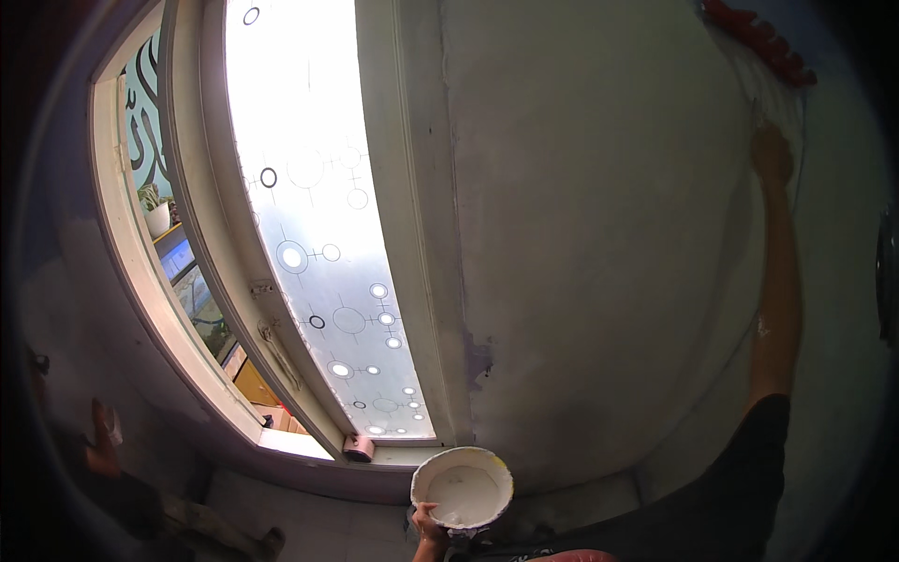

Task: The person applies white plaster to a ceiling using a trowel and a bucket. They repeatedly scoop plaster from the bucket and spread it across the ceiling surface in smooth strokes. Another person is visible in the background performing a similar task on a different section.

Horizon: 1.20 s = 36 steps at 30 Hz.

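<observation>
At the bottom middle, my left hand [428, 525] grips the near left rim of a round white bucket [507, 487], with its thumb over the edge. White paste [465, 492] lies inside the bucket. My right arm reaches up to the far right, against the grey wall. There my right hand [773, 157] is closed, with white smears along the arm. A whitish shape [779, 89] extends upward from this hand toward a red, knobbly-edged piece [763, 42]. Dim light and blur hide whether the two are joined, and what exactly the fingers hold.
Left of the wall is a window with a frosted, circle-patterned pane [309, 234] and a pale frame [403, 234]. A small pink object [359, 448] sits on its sill. Through the opening shows a potted plant [157, 215]. Another person's hand [103, 429] is at the lower left.
</observation>
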Motion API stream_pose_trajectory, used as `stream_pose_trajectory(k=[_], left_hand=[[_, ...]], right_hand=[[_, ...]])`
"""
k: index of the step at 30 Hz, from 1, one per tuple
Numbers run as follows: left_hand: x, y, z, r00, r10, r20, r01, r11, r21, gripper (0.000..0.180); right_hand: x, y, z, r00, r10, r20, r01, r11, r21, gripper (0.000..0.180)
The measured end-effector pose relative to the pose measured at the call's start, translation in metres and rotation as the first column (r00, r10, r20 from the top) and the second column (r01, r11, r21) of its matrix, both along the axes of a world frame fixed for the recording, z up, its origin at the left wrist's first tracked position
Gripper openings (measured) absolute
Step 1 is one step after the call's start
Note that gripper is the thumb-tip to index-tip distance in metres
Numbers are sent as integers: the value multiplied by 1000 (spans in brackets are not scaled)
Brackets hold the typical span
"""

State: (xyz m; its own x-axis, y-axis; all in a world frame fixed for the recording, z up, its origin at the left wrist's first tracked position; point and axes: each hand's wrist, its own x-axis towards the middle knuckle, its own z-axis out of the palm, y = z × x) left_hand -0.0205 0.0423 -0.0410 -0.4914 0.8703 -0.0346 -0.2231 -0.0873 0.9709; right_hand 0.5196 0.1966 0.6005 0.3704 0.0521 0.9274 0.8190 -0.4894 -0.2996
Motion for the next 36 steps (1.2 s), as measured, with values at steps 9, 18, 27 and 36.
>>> stream_pose_trajectory(k=[9,18,27,36], left_hand=[[11,-15,37,961,21,277,18,991,-136,24],[31,-24,30,949,-50,313,117,973,-201,27],[99,8,109,849,-414,329,427,904,36,35],[185,13,177,796,-599,88,568,789,235,47]], right_hand=[[-276,24,-204,368,280,887,-256,947,-192,36],[-241,-66,-255,339,893,295,-778,442,-447,27],[-149,-114,-319,-317,697,-643,-937,-126,325,24],[-126,-177,-346,340,792,-508,-892,101,-440,32]])
